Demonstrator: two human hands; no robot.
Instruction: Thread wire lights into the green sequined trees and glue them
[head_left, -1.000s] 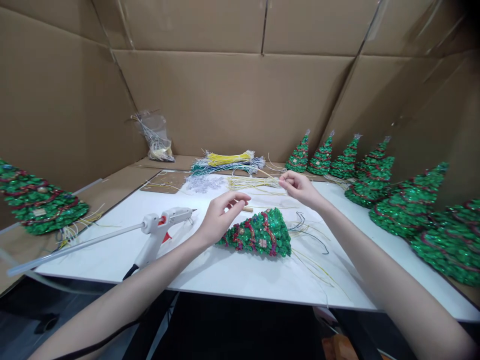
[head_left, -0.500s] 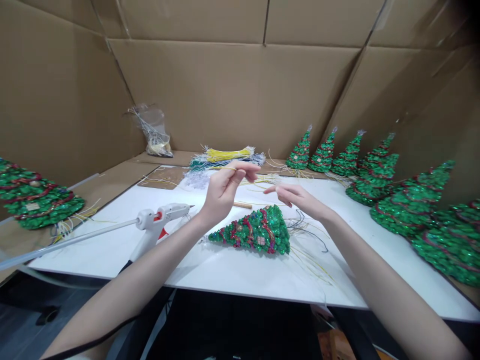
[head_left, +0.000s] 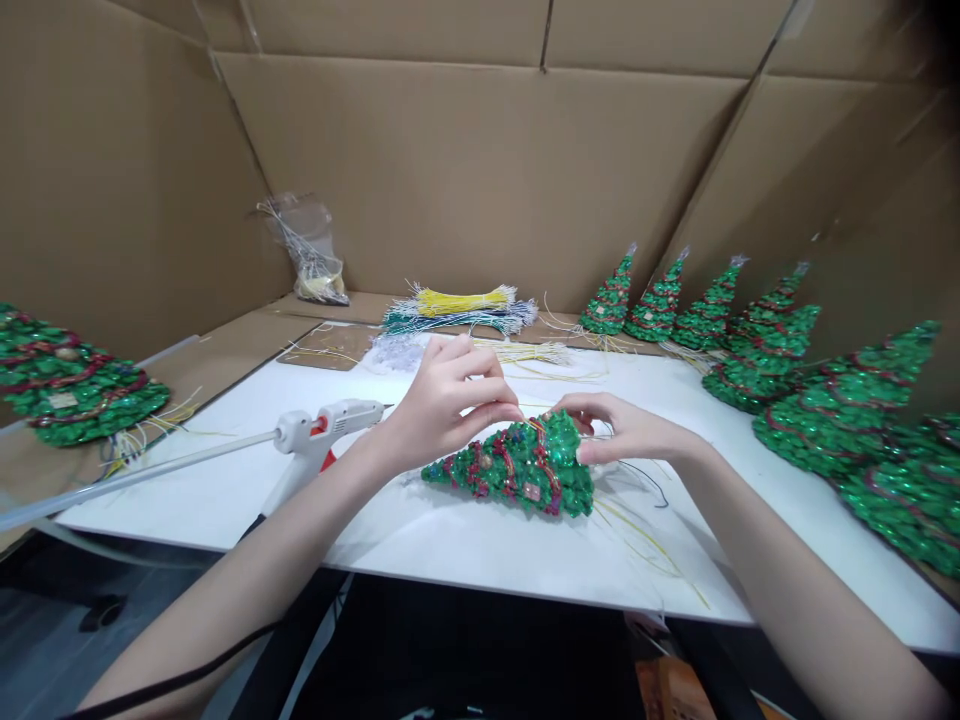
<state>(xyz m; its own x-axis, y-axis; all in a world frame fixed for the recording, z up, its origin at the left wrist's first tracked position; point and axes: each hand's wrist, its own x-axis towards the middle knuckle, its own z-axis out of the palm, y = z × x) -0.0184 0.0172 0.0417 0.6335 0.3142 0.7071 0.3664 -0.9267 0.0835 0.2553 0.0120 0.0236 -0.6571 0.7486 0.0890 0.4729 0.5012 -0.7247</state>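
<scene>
A green sequinned tree [head_left: 517,468] with red garlands lies on its side on the white table [head_left: 465,540], tip pointing left. My left hand [head_left: 450,400] hovers just above its upper edge, fingers pinched on a thin yellow wire. My right hand [head_left: 626,430] grips the tree's wide base from behind. Thin yellow and dark wires [head_left: 637,520] trail out of the base towards the right.
A white glue gun [head_left: 319,440] with a long glue stick lies left of the tree. Bundles of coloured wires [head_left: 457,310] sit at the back. Finished trees [head_left: 750,345] line the right side, another tree [head_left: 67,385] lies at far left. Cardboard walls surround the table.
My left hand came down from mid-air to the tree with the wire. My right hand moved down and closed on the tree's base.
</scene>
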